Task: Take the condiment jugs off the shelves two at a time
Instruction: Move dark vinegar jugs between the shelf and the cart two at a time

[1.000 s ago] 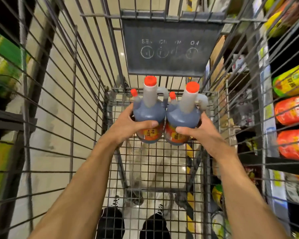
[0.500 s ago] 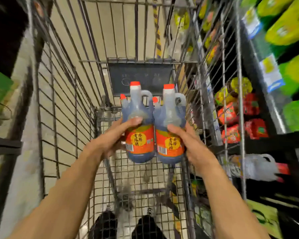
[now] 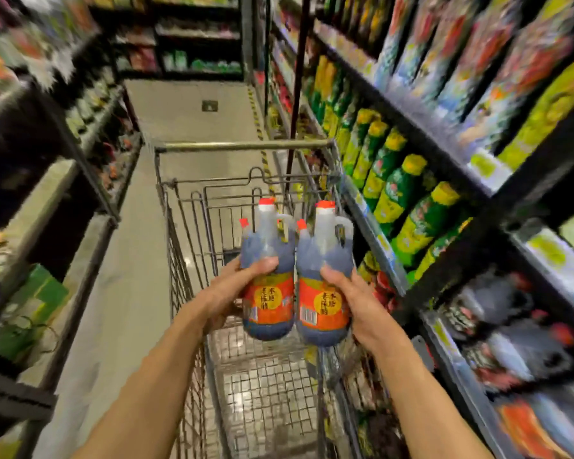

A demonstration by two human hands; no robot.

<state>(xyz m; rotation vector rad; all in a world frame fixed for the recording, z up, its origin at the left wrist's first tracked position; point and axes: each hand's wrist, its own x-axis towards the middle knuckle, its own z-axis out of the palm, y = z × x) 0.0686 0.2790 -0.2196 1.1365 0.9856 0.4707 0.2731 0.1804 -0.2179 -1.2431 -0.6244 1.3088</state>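
Fingers [image 3: 262, 265] of both hands are curled round the jug bodies; nothing is left slack.

Shelves [image 3: 478, 180]: stocked, at right.
Cart [image 3: 242, 146]: wire, set below, presumably to receive the load.
Left jug [image 3: 268, 293]: gripped by left hand [image 3: 226, 293], upright over the cart.
Right jug [image 3: 323, 303]: gripped by right hand [image 3: 355, 303], touching its neighbour, likely for steadiness.
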